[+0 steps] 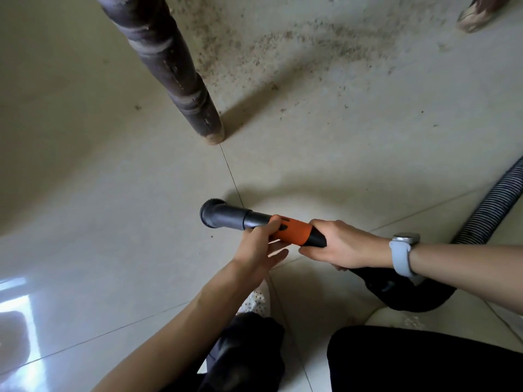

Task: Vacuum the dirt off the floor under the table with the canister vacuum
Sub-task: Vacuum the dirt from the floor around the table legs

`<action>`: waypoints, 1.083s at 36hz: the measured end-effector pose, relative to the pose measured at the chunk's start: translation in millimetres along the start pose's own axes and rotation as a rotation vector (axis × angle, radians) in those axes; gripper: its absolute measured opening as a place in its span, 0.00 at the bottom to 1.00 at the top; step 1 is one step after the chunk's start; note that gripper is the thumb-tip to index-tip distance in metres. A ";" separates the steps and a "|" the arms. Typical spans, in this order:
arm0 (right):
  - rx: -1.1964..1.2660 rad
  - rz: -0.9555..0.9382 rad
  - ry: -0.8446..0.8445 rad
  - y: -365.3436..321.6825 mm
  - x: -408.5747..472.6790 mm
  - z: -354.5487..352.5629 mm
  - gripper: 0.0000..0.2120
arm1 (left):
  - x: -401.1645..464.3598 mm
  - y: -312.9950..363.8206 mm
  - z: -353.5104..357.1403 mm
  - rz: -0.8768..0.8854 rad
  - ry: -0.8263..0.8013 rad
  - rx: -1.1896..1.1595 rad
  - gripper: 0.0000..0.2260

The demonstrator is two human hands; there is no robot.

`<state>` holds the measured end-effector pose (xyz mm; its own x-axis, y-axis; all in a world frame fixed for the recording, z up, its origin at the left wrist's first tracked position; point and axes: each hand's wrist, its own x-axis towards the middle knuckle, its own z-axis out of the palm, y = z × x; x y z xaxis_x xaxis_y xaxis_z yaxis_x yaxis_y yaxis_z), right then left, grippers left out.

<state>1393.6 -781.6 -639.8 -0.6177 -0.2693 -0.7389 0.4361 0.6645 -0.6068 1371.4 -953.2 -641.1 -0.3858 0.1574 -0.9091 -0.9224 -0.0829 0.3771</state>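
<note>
Both hands are on the wand (254, 224), right hand (339, 247) wrapped round the grip, left hand (260, 244) pinching the orange collar, nozzle (210, 213) low over clean floor, so next it needs pushing past the table leg (169, 69) into the dirt (297, 46).

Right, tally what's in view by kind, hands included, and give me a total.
Dark turned wooden table legs: 2
Black-and-orange vacuum nozzle wand: 1
Ribbed grey vacuum hose: 1
Pale grey wristwatch: 1
Hands, left, right: 2
Total: 7
</note>
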 end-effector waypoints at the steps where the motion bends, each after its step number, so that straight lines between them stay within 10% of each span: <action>1: 0.001 0.006 -0.010 1.4 -2.1 -0.1 0.13 | -1.0 -1.6 0.2 -0.011 -0.006 -0.005 0.06; 16: -0.152 -0.036 -0.109 2.9 9.1 10.4 0.10 | -2.5 -23.5 -12.0 -0.091 0.044 -0.198 0.10; 39: -0.235 -0.043 0.282 6.5 10.8 -1.2 0.16 | 30.7 -3.1 15.4 0.276 0.046 0.036 0.18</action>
<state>1389.0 -779.4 -651.5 -0.8026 -0.1191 -0.5845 0.2642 0.8076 -0.5273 1362.2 -932.9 -667.4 -0.6220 0.0891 -0.7779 -0.7830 -0.0817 0.6167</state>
